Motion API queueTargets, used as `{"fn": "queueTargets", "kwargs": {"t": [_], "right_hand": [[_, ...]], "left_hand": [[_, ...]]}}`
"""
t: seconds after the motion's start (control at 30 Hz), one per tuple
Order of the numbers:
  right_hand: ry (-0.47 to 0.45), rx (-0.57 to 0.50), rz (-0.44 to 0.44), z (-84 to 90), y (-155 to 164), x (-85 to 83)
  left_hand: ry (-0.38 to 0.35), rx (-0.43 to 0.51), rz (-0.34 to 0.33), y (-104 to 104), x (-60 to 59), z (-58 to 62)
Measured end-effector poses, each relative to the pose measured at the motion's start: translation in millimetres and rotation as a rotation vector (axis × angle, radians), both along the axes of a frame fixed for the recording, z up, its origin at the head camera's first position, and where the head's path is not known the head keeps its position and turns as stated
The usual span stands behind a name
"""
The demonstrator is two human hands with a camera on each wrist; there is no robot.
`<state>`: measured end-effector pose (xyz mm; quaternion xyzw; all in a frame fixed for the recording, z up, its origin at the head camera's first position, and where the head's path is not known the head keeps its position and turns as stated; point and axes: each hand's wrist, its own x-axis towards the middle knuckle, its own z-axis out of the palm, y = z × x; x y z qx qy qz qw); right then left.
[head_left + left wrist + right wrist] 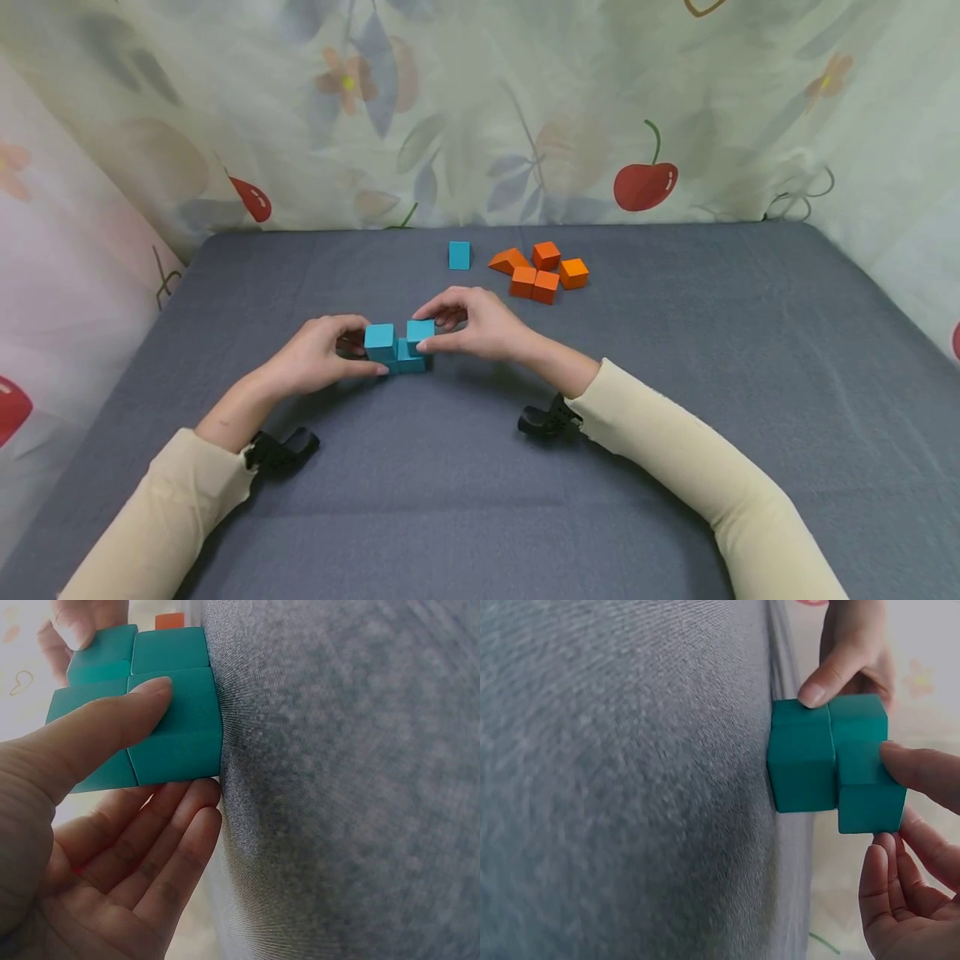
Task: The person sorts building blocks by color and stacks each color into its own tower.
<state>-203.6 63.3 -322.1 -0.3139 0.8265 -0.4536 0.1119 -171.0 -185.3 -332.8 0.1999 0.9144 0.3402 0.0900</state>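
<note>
Blue-green cubes stand in a small two-level stack on the grey cloth. My left hand (322, 354) holds the left end: its thumb lies across the upper left cube (380, 340), tip on the lower left cube (184, 712), with the fingers curved on the far side. At the right end, my right hand (480, 325) pinches the upper right cube (421, 333) between thumb and fingers. This cube juts slightly outward past the lower right cube (802, 772), and a gap shows between it and the upper left cube in the head view.
Behind the stack lies a single blue block (459, 256). Right of it sit several orange blocks (545, 287), among them an orange wedge (509, 261). A patterned curtain (480, 125) borders the table's back edge. Each wrist carries a black camera mount (551, 418).
</note>
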Motion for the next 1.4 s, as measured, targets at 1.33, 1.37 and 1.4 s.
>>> {"fn": "queueTargets", "kwargs": {"t": [1.33, 1.37, 1.4], "right_hand": [[-0.040, -0.138, 0.017, -6.3, 0, -5.5], [-0.040, -0.144, 0.013, -6.8, 1, -7.2], [-0.041, -0.148, 0.005, -7.2, 2, -9.0]], "left_hand": [[-0.004, -0.008, -0.001, 0, -0.3, -0.2], [-0.004, -0.012, 0.001, 0, -0.4, -0.2], [-0.005, -0.014, 0.002, 0, -0.5, -0.2]]}}
